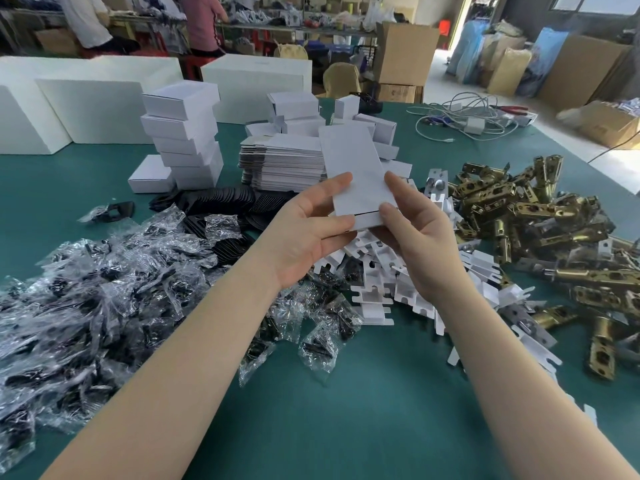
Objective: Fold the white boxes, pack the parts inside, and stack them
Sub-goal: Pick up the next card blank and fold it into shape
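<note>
Flat white box blank: held above the surface centre, left grip and right grip pinching its near end. Stack of folded white boxes: toward far left edge. Brass latches: right edge. Bagged black parts: left edge.
</note>
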Motion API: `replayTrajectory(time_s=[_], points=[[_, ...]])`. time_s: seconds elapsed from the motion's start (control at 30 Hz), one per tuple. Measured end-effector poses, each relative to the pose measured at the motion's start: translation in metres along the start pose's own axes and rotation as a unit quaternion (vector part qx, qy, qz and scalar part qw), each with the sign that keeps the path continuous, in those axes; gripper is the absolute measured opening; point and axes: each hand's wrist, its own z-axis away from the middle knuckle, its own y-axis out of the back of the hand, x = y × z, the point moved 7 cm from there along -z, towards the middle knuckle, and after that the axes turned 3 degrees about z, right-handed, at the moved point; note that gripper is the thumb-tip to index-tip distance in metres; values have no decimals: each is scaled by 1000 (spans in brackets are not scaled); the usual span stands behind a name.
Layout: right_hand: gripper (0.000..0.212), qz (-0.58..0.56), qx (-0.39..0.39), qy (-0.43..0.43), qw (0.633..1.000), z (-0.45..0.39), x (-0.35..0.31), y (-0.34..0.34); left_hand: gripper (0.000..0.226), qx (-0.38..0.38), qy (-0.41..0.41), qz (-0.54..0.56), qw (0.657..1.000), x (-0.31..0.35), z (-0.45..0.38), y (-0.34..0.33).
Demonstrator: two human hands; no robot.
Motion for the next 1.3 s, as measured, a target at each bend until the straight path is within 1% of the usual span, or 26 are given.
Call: replayTrajectory(time_s=[0.3,0.5,0.6,0.77,1.03,1.3], points=[[41,54,21,17,998,0,-2,0,48,-1,-15,-43,999,0,0,1],[41,88,43,21,995,3,-3,-2,52,14,-31,-87,996,-1,0,4],[41,100,43,23,994,4,-5,-4,50,20,-22,-61,998,0,-1,4],[41,124,28,40,991,5,-10,-8,56,30,0,-11,999,0,-2,5],[44,135,19,34,990,4,-11,-6,55,-2,12,4,1000,-1,-1,1],[42,133,33,43,990,3,-9,-5,58,-7,24,24,999,-3,-1,-2]])
